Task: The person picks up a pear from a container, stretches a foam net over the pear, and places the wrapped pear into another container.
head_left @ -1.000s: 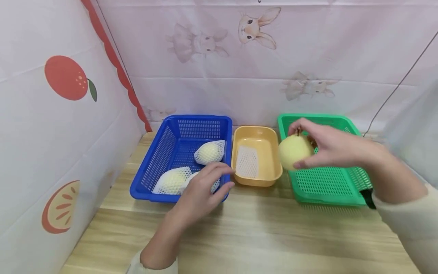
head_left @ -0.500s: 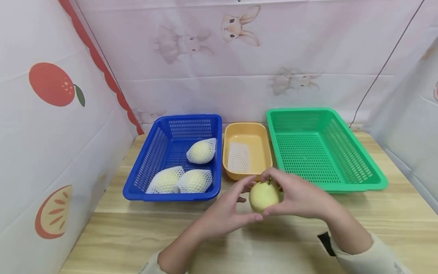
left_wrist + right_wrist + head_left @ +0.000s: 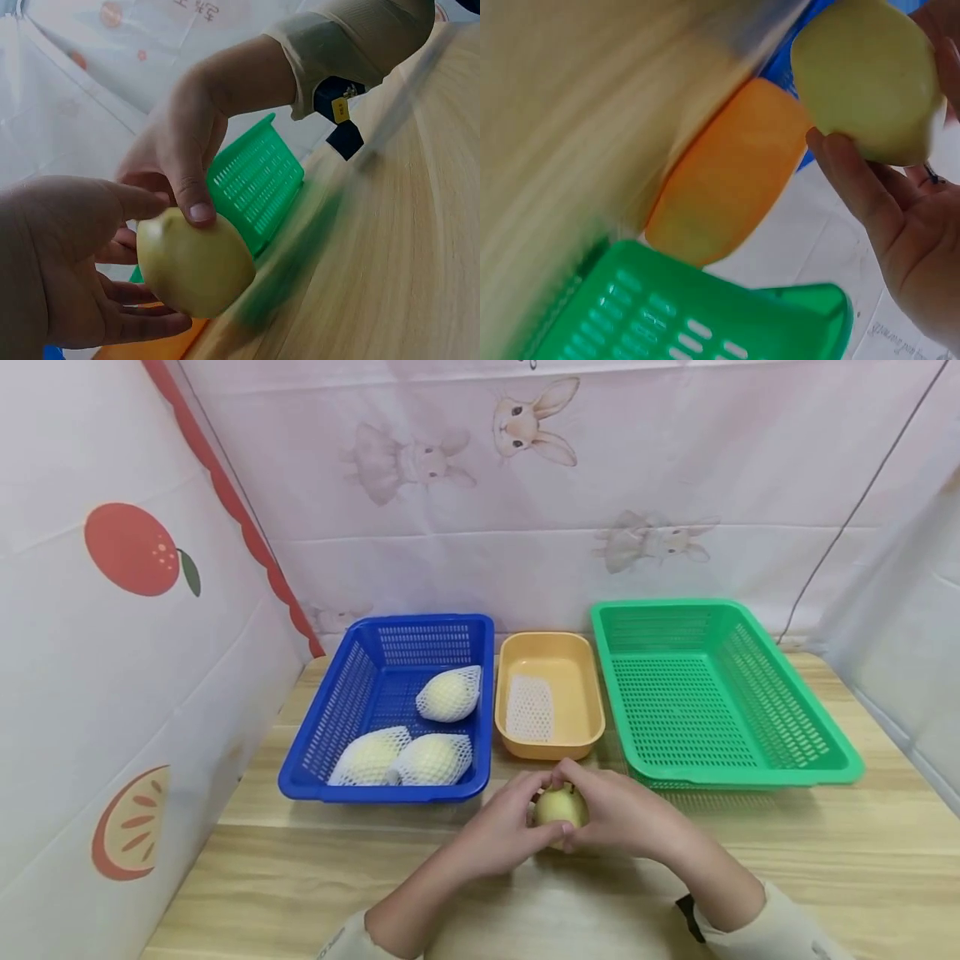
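A bare yellow-green pear point(image 3: 561, 808) is held between both hands above the table, in front of the yellow tray. My left hand point(image 3: 502, 827) curves round its left side, thumb toward me. From the other side my right hand point(image 3: 622, 814) grips it, with the fingertips of both hands nearly meeting. In the left wrist view the right thumb presses on top of the pear point(image 3: 196, 262), and the left hand point(image 3: 75, 262) has its fingers along the side. The right wrist view has the pear point(image 3: 870, 82) above the fingers of my right hand point(image 3: 907, 240).
A blue basket point(image 3: 315, 789) at left contains 3 pears in white foam nets point(image 3: 447, 695). The yellow tray point(image 3: 577, 693) in the middle has a flat foam net point(image 3: 530, 708) inside. At right stands a green basket point(image 3: 682, 710). Fabric walls rise behind and at left.
My right hand has carried the pear from over the green basket leftward and down to the front of the yellow tray. My left hand has left the blue basket and come round the pear.
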The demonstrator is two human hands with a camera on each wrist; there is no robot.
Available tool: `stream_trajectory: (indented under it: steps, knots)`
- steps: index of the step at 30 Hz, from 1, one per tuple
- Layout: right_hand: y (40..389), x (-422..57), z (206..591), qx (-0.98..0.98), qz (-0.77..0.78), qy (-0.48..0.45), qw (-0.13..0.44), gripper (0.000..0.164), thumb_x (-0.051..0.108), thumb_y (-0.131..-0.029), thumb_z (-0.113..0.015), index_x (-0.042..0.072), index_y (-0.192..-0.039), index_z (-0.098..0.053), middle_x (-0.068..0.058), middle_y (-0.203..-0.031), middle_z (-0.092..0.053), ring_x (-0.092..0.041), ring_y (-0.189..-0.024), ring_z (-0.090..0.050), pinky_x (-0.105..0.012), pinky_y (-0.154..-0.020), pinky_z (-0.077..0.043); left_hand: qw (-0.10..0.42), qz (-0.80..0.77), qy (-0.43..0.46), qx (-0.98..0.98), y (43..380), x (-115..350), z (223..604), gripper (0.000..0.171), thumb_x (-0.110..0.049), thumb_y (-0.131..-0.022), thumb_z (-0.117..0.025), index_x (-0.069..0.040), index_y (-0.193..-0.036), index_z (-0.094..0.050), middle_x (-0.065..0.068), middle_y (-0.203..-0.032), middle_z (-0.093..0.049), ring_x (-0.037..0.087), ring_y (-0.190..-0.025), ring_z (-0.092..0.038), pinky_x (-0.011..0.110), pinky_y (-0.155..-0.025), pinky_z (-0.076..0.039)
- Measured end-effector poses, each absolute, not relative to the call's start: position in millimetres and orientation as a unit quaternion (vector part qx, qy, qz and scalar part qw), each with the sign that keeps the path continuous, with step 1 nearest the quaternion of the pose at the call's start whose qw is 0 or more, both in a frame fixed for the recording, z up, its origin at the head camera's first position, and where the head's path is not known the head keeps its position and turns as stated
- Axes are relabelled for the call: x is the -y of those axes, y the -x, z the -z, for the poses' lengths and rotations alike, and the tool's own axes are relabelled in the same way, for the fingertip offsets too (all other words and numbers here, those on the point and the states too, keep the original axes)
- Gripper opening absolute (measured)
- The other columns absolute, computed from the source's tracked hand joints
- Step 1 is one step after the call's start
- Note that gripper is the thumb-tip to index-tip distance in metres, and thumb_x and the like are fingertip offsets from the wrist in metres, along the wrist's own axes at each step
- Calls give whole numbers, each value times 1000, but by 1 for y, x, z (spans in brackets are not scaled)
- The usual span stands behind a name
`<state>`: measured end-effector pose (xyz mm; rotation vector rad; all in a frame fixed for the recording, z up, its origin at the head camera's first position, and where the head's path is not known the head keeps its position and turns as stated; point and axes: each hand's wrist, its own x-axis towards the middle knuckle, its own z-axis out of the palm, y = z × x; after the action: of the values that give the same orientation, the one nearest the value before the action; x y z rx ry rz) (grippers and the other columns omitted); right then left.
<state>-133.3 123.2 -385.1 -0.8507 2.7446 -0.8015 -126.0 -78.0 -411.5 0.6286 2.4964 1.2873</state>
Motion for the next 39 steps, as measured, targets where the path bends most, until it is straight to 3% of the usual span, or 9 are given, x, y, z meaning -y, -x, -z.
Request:
stream_trajectory:
  steps: [6,11,14,17,20,26,33,39]
  knots:
    - [135,-113,391,-913,278,280,100,57,26,-64,-89,21,-110,-54,3,-100,-62,-12,-86,-57,-31,-70,-49,125,-410,-211,-878,130,79,417,36,-41,-89,-70,-24,-118,-56,-5,-110,-57,10,-94,-52,25,-71,-47]
    - [137,-116,384,-895,299,305,130,54,28,-70,-86,20,-113,-55,-3,-116,-66,-23,-108,-62,-44,-89,-53,126,-404,-232,-876,132,82,418,45,-28,-84,-72,-23,-125,-54,-8,-111,-57,8,-93,-55,23,-75,-49]
    - [144,-123,373,-877,328,316,153,50,22,-78,-79,18,-122,-56,-6,-129,-63,-29,-123,-57,-52,-101,-48,127,-396,-243,-876,134,85,417,55,-22,-81,-72,-20,-132,-51,-6,-119,-59,9,-99,-56,25,-81,-50]
    - [156,-123,364,-866,373,304,137,43,12,-85,-67,11,-127,-56,-10,-130,-61,-34,-123,-57,-53,-100,-49,125,-374,-257,-882,134,87,416,56,-22,-81,-70,-19,-134,-53,-3,-126,-59,9,-107,-55,29,-89,-50]
    - [171,-112,364,-868,403,275,95,34,9,-92,-58,6,-126,-57,-13,-128,-61,-36,-120,-58,-50,-100,-50,113,-344,-274,-891,134,87,417,52,-25,-81,-69,-18,-132,-57,-3,-121,-59,9,-104,-54,27,-87,-49]
    - [207,-84,384,-911,327,248,47,31,27,-101,-51,6,-121,-63,-12,-126,-64,-33,-123,-56,-49,-106,-44,114,-333,-266,-897,133,85,418,53,-38,-81,-75,-21,-129,-59,-3,-117,-57,7,-97,-53,22,-76,-48]
    - [230,-73,403,-947,236,187,109,60,52,-104,-31,8,-135,-58,-13,-137,-59,-35,-130,-52,-52,-110,-39,120,-333,-279,-893,133,85,419,53,-37,-81,-78,-23,-130,-59,-4,-121,-58,6,-103,-53,23,-83,-48]
    - [229,-74,396,-943,267,182,80,52,50,-103,-41,10,-128,-62,-11,-127,-65,-33,-121,-59,-51,-104,-45,121,-328,-278,-895,133,89,415,64,-42,-84,-75,-22,-140,-51,-2,-134,-55,11,-118,-53,31,-96,-49]
